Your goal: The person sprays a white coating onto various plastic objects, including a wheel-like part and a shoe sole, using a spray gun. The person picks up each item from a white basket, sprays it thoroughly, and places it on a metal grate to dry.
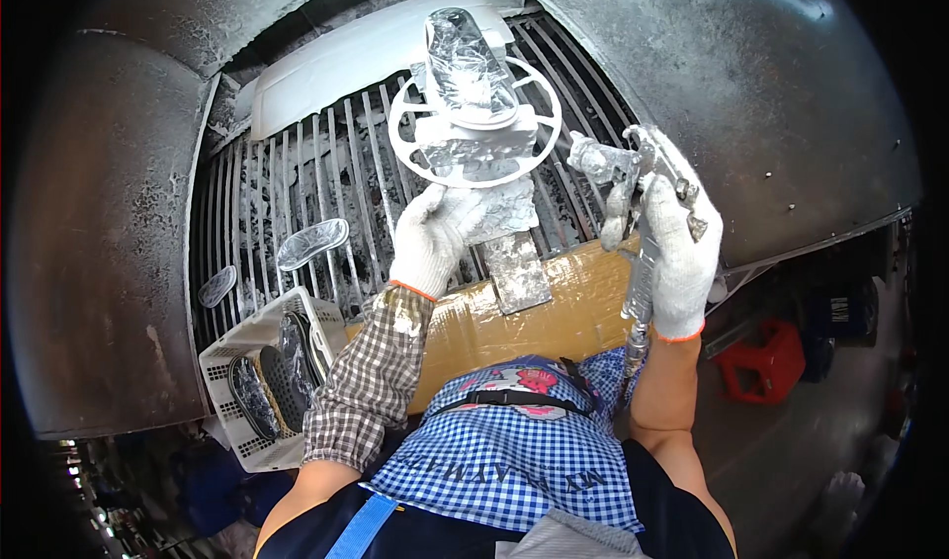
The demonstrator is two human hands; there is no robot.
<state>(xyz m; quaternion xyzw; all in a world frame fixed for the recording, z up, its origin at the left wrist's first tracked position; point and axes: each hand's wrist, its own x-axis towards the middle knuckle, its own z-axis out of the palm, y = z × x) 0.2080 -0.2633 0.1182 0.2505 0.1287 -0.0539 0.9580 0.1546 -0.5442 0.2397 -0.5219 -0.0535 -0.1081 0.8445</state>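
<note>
My right hand (680,238), in a white knit glove, is closed around a metal spray gun (605,164) with a hose at its lower end. Its nozzle faces left, toward a white-crusted stand with a spoked wheel (547,92). On top of that stand sits a shoe-sole-shaped piece (465,70) covered in shiny clear film. My left hand (435,241), also gloved, grips the wheel's near rim with the thumb up against it. Its fingertips are partly hidden beside the crusted block (506,211) below.
Metal bars (341,193) form a grate under the stand. Two film-covered sole shapes (313,244) lie left on it. A white plastic basket (225,371) with several wrapped soles stands near my left arm. Tan-taped board (583,287) edges the grate. Metal walls rise on both sides; a red stool (763,361) stands right.
</note>
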